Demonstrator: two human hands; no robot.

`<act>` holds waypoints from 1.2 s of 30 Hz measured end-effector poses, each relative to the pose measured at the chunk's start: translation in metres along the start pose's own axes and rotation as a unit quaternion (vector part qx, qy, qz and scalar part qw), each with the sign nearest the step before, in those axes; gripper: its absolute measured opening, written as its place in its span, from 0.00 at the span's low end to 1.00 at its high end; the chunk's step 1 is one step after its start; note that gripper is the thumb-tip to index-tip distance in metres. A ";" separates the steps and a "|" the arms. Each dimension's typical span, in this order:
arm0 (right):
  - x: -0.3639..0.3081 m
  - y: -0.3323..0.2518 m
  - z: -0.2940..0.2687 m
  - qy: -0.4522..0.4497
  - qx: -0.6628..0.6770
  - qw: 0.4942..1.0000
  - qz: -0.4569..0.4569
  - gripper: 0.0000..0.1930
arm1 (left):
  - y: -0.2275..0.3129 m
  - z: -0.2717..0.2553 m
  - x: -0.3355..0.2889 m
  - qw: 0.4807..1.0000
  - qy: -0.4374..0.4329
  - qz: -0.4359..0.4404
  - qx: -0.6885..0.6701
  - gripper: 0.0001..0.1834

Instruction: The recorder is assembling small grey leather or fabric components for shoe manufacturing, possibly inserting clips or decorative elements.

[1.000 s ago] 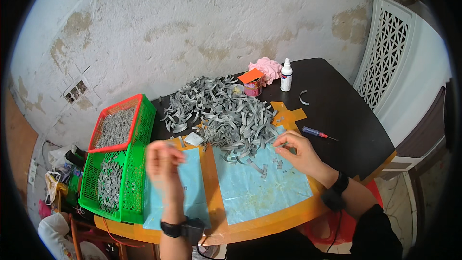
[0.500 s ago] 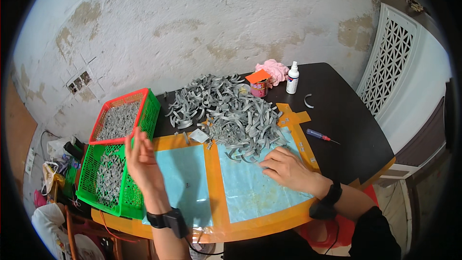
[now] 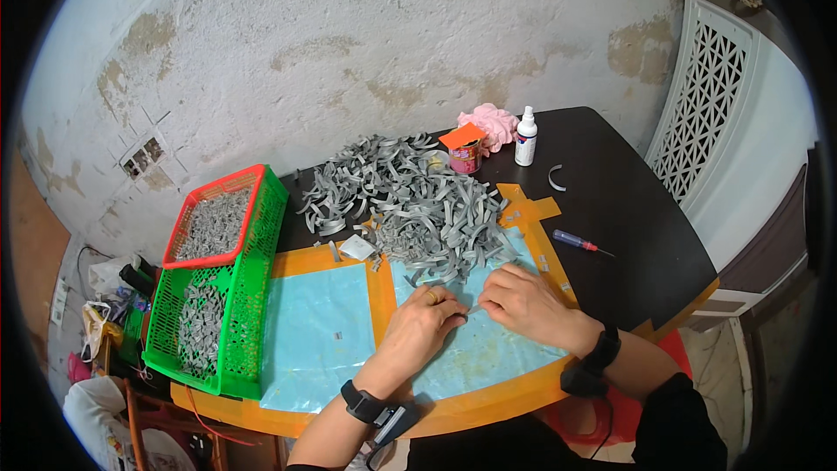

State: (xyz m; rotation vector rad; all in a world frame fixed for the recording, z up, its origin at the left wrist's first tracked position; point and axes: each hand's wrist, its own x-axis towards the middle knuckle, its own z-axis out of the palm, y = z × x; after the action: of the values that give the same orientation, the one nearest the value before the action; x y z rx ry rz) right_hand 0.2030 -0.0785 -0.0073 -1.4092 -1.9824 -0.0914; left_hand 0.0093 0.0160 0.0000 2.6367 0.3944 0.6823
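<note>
Left hand (image 3: 425, 321) and right hand (image 3: 521, 300) are brought together, fingertips pinched on a small grey strip (image 3: 472, 309) — kept beside the strip pile (image 3: 410, 205) on the blue mat (image 3: 318, 331) for reach.

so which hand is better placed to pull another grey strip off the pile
Probably the right hand: it rests on the blue mat nearest the lower edge of the pile of grey curved strips. The left hand lies slightly further back.

Wall (image 3: 349, 52): plaster is peeling in brown patches.
Table (image 3: 636, 209): dark top is standing against it.
Screen (image 3: 715, 96): white lattice is leaning at right.
</note>
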 end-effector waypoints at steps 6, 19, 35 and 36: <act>0.002 -0.002 -0.009 -0.017 0.063 0.998 0.025 0.06 | 0.000 0.000 0.002 0.998 0.022 -0.059 -0.025 0.05; -0.004 -0.011 -0.022 -0.024 0.208 0.971 0.118 0.07 | 0.027 -0.003 0.008 0.987 0.062 -0.076 -0.128 0.12; -0.007 -0.004 -0.015 0.017 0.390 0.896 0.213 0.05 | 0.028 0.008 0.001 0.989 -0.050 -0.046 -0.133 0.10; -0.007 -0.004 -0.018 0.017 0.388 0.897 0.212 0.05 | 0.029 0.008 0.001 0.953 -0.036 -0.152 -0.259 0.08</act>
State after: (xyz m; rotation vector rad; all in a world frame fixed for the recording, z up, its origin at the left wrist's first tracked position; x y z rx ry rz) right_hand 0.2093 -0.0937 0.0036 -1.2209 -1.3716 0.7809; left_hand 0.0194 -0.0112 0.0064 2.0425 0.5076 0.5027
